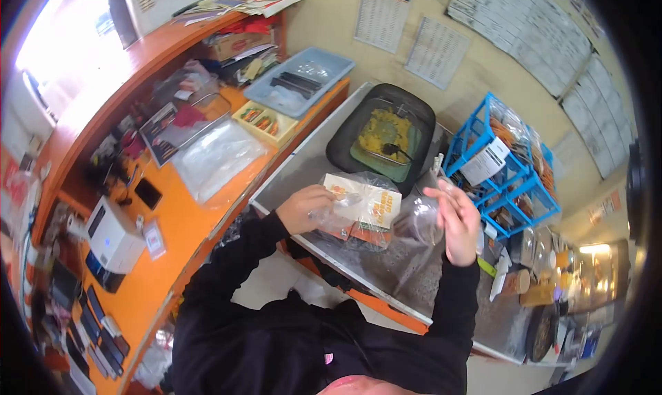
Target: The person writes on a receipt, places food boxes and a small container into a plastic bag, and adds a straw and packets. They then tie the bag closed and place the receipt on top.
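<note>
My left hand [307,209] is closed at the left edge of a clear plastic bag [336,231], its fingers pinching the film. Inside the bag is a cream-coloured food box [364,200] with orange and green print, and an orange-brown side shows at its lower part. On the other side, my right hand [458,223] is raised with its fingers stretched out and partly spread. Clear crinkled plastic [418,223] lies between that hand and the box. Just beyond the box is a black tub [338,147] holding a tray of yellow food [387,127] and a dark spoon [394,150].
Blue baskets [498,166] with packets stand at the right against the wall. Jars [536,295] and a lit glass case [589,278] are farther right. To the left, an orange counter [181,233] carries plastic bags [217,157], a phone [147,194], a white printer [116,233] and a blue tray [331,65].
</note>
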`<state>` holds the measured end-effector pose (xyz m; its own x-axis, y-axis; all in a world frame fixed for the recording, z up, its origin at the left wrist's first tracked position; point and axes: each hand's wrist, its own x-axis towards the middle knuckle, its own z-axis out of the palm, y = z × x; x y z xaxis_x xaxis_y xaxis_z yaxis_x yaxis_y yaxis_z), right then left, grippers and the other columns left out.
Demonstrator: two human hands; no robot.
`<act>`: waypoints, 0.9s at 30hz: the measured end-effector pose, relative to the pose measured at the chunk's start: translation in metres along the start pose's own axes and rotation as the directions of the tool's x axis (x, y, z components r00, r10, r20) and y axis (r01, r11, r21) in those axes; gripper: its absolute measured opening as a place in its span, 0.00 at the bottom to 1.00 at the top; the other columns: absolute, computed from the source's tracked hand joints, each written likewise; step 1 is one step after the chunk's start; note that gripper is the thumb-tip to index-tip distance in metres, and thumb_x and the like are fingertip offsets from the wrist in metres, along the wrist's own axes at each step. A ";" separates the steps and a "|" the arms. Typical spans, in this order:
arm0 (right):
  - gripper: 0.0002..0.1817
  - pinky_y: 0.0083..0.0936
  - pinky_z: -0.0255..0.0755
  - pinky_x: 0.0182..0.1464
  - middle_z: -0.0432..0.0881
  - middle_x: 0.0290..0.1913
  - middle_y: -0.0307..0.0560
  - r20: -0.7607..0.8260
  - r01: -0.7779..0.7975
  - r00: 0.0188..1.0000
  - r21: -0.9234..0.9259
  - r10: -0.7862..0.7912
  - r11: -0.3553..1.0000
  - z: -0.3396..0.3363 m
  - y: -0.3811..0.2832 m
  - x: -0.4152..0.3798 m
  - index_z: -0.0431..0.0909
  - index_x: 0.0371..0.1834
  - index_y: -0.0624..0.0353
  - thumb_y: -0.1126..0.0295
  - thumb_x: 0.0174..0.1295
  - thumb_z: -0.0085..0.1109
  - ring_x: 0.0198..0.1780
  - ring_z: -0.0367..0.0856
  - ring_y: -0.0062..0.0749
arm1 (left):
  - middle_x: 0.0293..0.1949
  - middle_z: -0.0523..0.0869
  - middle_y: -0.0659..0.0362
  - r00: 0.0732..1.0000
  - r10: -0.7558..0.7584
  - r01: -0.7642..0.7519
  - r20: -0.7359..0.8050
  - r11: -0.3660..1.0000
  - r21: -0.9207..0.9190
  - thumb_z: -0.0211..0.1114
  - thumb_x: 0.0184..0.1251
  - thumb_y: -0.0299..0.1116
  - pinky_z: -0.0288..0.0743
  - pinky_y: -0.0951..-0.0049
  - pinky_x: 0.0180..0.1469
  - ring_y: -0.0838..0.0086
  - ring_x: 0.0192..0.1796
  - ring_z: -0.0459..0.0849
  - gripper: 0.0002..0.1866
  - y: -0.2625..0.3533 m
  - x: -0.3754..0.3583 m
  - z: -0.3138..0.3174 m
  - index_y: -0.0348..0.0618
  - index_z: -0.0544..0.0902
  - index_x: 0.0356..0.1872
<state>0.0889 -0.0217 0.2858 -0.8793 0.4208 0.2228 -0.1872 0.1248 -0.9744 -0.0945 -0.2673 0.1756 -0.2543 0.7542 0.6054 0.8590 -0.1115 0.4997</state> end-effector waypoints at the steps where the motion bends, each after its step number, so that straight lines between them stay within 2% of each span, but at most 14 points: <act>1: 0.16 0.10 0.63 0.31 0.80 0.48 0.50 0.029 0.002 1.000 -0.003 -0.002 1.000 0.005 0.009 0.011 0.69 0.54 0.63 0.74 0.62 0.49 0.27 0.68 0.12 | 0.44 0.80 0.53 0.997 -0.070 0.072 0.025 0.994 -0.078 0.66 0.45 0.22 0.72 0.67 0.50 0.60 0.47 0.78 0.10 -0.003 0.005 0.000 0.42 0.75 0.28; 4: 0.22 0.14 0.69 0.39 0.76 0.53 0.52 0.148 0.038 0.988 0.087 -0.051 0.995 0.028 0.030 0.040 0.66 0.56 0.63 0.77 0.57 0.56 0.33 0.72 0.17 | 0.39 0.82 0.54 0.959 -0.263 0.282 0.105 0.914 -0.291 0.64 0.51 0.22 0.71 0.74 0.48 0.69 0.43 0.81 0.06 -0.008 0.025 0.000 0.41 0.75 0.29; 5: 0.30 0.16 0.70 0.43 0.74 0.56 0.51 0.263 0.093 0.961 0.002 -0.090 0.996 0.028 0.039 0.051 0.62 0.57 0.62 0.80 0.51 0.63 0.35 0.73 0.18 | 0.38 0.81 0.54 0.941 -0.318 0.338 0.116 0.867 -0.366 0.63 0.53 0.23 0.71 0.75 0.46 0.71 0.41 0.81 0.05 -0.006 0.036 -0.001 0.40 0.75 0.29; 6: 0.36 0.20 0.69 0.46 0.73 0.56 0.48 0.301 0.022 0.954 -0.005 -0.019 1.000 0.033 0.048 0.056 0.61 0.58 0.60 0.76 0.44 0.70 0.36 0.73 0.20 | 0.36 0.81 0.54 0.919 -0.373 0.391 0.131 0.809 -0.439 0.62 0.55 0.23 0.71 0.76 0.45 0.73 0.40 0.80 0.05 -0.006 0.044 0.000 0.40 0.74 0.29; 9: 0.48 0.22 0.67 0.49 0.70 0.58 0.47 0.413 0.186 0.905 -0.164 -0.104 0.969 0.050 0.061 0.068 0.57 0.62 0.58 0.74 0.35 0.77 0.39 0.70 0.22 | 0.35 0.79 0.56 0.943 -0.279 0.315 0.180 0.582 -0.749 0.61 0.56 0.23 0.70 0.76 0.43 0.77 0.39 0.77 0.06 -0.023 0.061 0.013 0.40 0.72 0.31; 11: 0.53 0.22 0.65 0.50 0.68 0.61 0.48 0.462 0.193 0.881 -0.148 -0.105 0.970 0.056 0.059 0.076 0.53 0.66 0.57 0.76 0.33 0.77 0.40 0.68 0.23 | 0.31 0.75 0.60 0.968 -0.202 0.240 0.148 0.585 -0.775 0.66 0.52 0.24 0.69 0.76 0.42 0.79 0.37 0.74 0.12 -0.023 0.073 0.017 0.40 0.70 0.31; 12: 0.53 0.22 0.65 0.50 0.67 0.61 0.48 0.476 0.184 0.874 -0.140 -0.097 0.973 0.055 0.059 0.079 0.53 0.66 0.57 0.76 0.33 0.77 0.40 0.68 0.23 | 0.29 0.74 0.61 0.976 -0.169 0.209 0.134 0.583 -0.785 0.68 0.50 0.25 0.69 0.76 0.41 0.80 0.36 0.73 0.14 -0.023 0.077 0.018 0.41 0.69 0.31; 13: 0.53 0.22 0.65 0.50 0.67 0.61 0.48 0.491 0.175 0.867 -0.131 -0.089 0.976 0.053 0.060 0.083 0.52 0.66 0.57 0.77 0.34 0.76 0.40 0.68 0.23 | 0.30 0.73 0.62 0.995 -0.086 0.096 0.044 0.828 -0.553 0.69 0.49 0.26 0.69 0.76 0.43 0.78 0.37 0.73 0.16 -0.027 0.079 0.018 0.41 0.67 0.30; 16: 0.51 0.22 0.65 0.50 0.67 0.60 0.48 0.546 0.114 0.836 -0.070 -0.057 0.991 0.044 0.064 0.094 0.53 0.66 0.57 0.78 0.36 0.74 0.41 0.68 0.23 | 0.30 0.73 0.61 0.991 -0.128 0.133 0.041 0.888 -0.439 0.70 0.47 0.26 0.69 0.76 0.43 0.76 0.36 0.74 0.17 -0.024 0.081 0.019 0.41 0.67 0.31; 19: 0.49 0.22 0.66 0.50 0.69 0.57 0.47 0.579 0.026 0.815 -0.043 0.004 0.999 0.035 0.065 0.103 0.54 0.65 0.59 0.77 0.37 0.74 0.40 0.69 0.23 | 0.29 0.73 0.60 0.943 -0.295 0.332 0.152 0.842 -0.424 0.70 0.47 0.26 0.70 0.76 0.42 0.77 0.35 0.75 0.18 -0.014 0.085 0.019 0.40 0.66 0.32; 22: 0.46 0.21 0.66 0.48 0.73 0.51 0.44 0.628 0.057 0.778 -0.112 0.026 0.992 0.030 0.056 0.109 0.57 0.62 0.63 0.72 0.39 0.75 0.38 0.70 0.22 | 0.33 0.74 0.59 0.946 -0.285 0.310 0.154 0.654 -0.691 0.67 0.51 0.22 0.71 0.78 0.42 0.80 0.37 0.76 0.17 -0.015 0.097 0.024 0.40 0.65 0.34; 24: 0.44 0.20 0.66 0.48 0.74 0.48 0.43 0.660 0.087 0.751 -0.132 0.022 0.987 0.032 0.051 0.111 0.59 0.60 0.64 0.70 0.38 0.76 0.38 0.70 0.21 | 0.33 0.73 0.59 0.943 -0.323 0.305 0.078 0.750 -0.586 0.67 0.51 0.22 0.71 0.80 0.41 0.80 0.36 0.76 0.17 -0.008 0.110 0.023 0.39 0.65 0.35; 25: 0.41 0.19 0.66 0.51 0.73 0.52 0.42 0.651 0.078 0.757 -0.183 0.061 0.980 0.036 0.049 0.113 0.62 0.60 0.63 0.79 0.38 0.72 0.47 0.71 0.20 | 0.33 0.73 0.59 0.941 -0.337 0.302 0.031 0.793 -0.529 0.67 0.51 0.21 0.72 0.80 0.40 0.81 0.35 0.77 0.17 -0.002 0.119 0.021 0.39 0.65 0.35; 27: 0.31 0.19 0.67 0.44 0.76 0.43 0.42 0.596 0.075 0.803 -0.121 0.012 0.990 0.041 0.055 0.118 0.67 0.52 0.66 0.76 0.41 0.68 0.39 0.72 0.22 | 0.33 0.73 0.59 0.964 -0.264 0.254 0.039 0.862 -0.440 0.67 0.51 0.22 0.72 0.80 0.38 0.80 0.34 0.77 0.17 0.003 0.134 0.013 0.38 0.66 0.36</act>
<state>-0.0435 -0.0022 0.2568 -0.9694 -0.1955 0.1485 -0.1978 0.2636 -0.9441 -0.1202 -0.1582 0.2498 -0.4546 0.7815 0.4273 0.4801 -0.1891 0.8566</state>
